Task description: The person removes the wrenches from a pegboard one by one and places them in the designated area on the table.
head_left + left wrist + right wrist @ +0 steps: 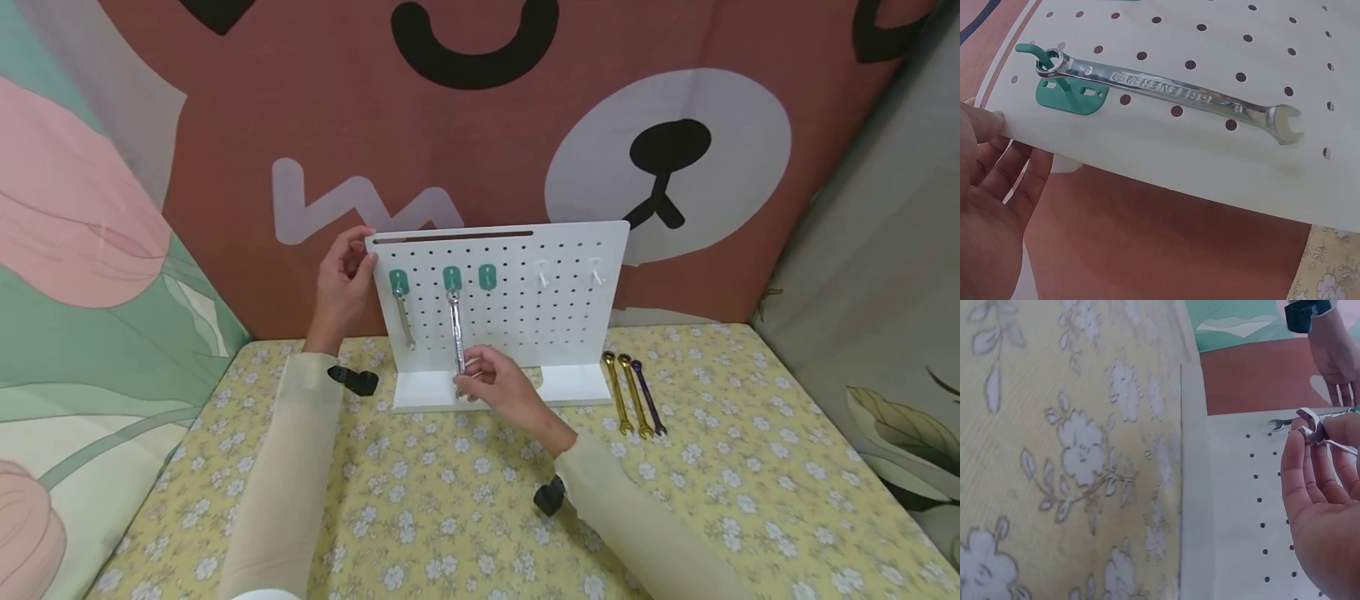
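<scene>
A white pegboard (517, 333) stands upright on the table. My left hand (346, 279) grips its upper left corner, thumb on the front face and fingers behind, as the left wrist view shows. Close to that hand, a silver combination wrench (1172, 90) hangs by its ring end on a green hook (1072, 95). My right hand (501, 385) pinches the lower, open-jawed end of a second silver combination wrench (456, 329). Its ring end is up at the middle green hook (452, 277); whether the ring is over the peg I cannot tell.
A third green hook (487, 277) and two clear hooks (542, 273) continue along the board. To its right, two gold wrenches (617, 392) and a purple wrench (649, 398) lie on the flowered tablecloth (420, 500). A printed cloth (510, 150) hangs close behind.
</scene>
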